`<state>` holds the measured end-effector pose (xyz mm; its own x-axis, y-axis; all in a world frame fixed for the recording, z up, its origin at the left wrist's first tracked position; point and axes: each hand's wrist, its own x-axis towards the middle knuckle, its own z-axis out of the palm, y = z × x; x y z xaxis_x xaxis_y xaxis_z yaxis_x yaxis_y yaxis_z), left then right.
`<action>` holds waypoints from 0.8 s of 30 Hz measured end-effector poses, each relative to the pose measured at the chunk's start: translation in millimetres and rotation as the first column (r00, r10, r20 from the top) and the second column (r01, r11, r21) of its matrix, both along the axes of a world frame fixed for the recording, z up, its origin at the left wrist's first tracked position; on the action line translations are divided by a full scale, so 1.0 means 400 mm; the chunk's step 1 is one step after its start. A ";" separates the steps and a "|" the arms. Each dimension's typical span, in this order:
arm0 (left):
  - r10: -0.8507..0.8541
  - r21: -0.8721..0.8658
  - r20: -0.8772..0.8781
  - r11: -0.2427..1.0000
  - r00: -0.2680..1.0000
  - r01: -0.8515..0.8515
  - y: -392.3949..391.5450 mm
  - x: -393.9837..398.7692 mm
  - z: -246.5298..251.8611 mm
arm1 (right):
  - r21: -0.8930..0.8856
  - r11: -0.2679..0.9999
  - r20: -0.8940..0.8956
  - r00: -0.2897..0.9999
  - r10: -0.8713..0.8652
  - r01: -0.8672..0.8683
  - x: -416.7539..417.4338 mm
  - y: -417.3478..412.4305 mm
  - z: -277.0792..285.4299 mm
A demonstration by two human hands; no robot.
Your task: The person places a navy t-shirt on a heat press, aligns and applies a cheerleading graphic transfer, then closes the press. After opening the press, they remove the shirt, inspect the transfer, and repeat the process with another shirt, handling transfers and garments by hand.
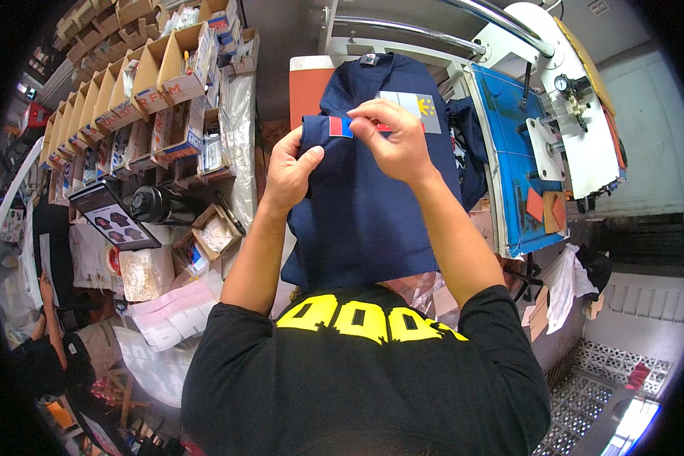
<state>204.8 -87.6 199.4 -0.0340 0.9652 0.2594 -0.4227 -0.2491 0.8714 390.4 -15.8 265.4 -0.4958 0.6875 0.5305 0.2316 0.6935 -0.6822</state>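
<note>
A navy T-shirt (370,211) lies before me over a heat-press platen with an orange-red pad (306,94). My left hand (292,169) grips the shirt's sleeve (314,130), thumb on top, and holds it raised. On the sleeve sits a small red-and-blue transfer (337,126). The thumb and forefinger of my right hand (394,139) pinch together at its blue end; whether a clear film is between them is too small to tell. Behind that hand, a greyish film (433,121) with a yellow sun shape lies on the shirt, partly covered.
To the right stand a blue-covered press platen (507,131) and a white press arm (581,131) with a gauge. Cardboard bins (171,62), a black bottle (162,204) and a tablet (115,216) crowd the left. Another person's arm (48,302) shows at far left.
</note>
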 end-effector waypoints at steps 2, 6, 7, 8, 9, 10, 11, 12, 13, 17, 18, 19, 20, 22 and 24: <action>-0.001 -0.011 0.035 1.000 0.999 0.002 -0.002 -0.003 -0.001 | 0.166 0.981 0.067 0.994 0.090 -0.100 0.001 0.005 0.004; -0.003 -0.003 0.039 1.000 0.999 0.003 0.006 0.002 -0.002 | -0.197 0.980 -0.082 0.996 0.028 -0.044 0.013 0.029 -0.018; 0.000 -0.006 0.037 1.000 0.999 0.000 0.005 0.002 -0.006 | -0.106 0.992 -0.056 0.996 0.065 -0.070 0.011 0.027 -0.006; 0.004 -0.008 0.035 1.000 0.999 -0.004 0.005 0.001 -0.010 | -0.016 0.995 -0.027 0.995 0.099 -0.099 0.014 0.025 0.013; -0.010 -0.013 0.042 1.000 0.999 0.011 0.005 0.001 -0.012 | 0.073 0.989 0.006 0.992 0.126 -0.127 0.015 0.018 0.029; -0.025 -0.018 0.050 1.000 0.998 0.026 0.006 -0.001 -0.015 | 0.127 0.981 0.038 0.989 0.144 -0.148 0.008 0.009 0.028; -0.039 -0.022 0.057 0.999 0.998 0.041 0.006 -0.002 -0.017 | 0.124 0.982 0.049 0.990 0.136 -0.141 0.006 0.012 0.020; -0.041 -0.019 0.047 0.999 0.998 0.042 0.008 -0.001 -0.014 | 0.122 0.984 0.060 0.990 0.125 -0.132 0.008 0.021 0.008; -0.043 -0.017 0.038 0.999 0.998 0.043 0.010 0.000 -0.008 | 0.121 0.985 0.072 0.991 0.115 -0.123 0.010 0.025 -0.004; -0.042 -0.033 0.043 0.998 0.998 0.044 0.018 0.004 -0.014 | 0.209 0.973 0.081 0.993 0.084 -0.099 0.008 0.035 -0.012; -0.064 -0.035 0.026 0.997 0.998 0.065 0.021 0.002 -0.019 | 0.240 0.969 0.070 0.997 0.044 -0.059 0.006 0.037 -0.011; -0.086 -0.038 0.009 0.996 0.996 0.086 0.023 -0.001 -0.024 | 0.270 0.963 0.057 0.998 0.004 -0.019 0.001 0.038 -0.010; -0.106 -0.040 -0.008 0.994 0.994 0.105 0.025 -0.004 -0.027 | 0.299 0.954 0.044 0.998 -0.034 0.019 -0.004 0.041 -0.010; -0.059 -0.014 -0.024 0.998 0.998 0.059 0.010 0.019 -0.004 | -0.182 0.955 -0.142 0.955 -0.261 0.234 -0.015 0.051 -0.019; 0.012 0.059 -0.270 0.998 0.963 0.004 0.009 -0.016 -0.056 | -0.525 0.811 -0.236 0.871 -0.431 0.259 -0.017 0.083 -0.037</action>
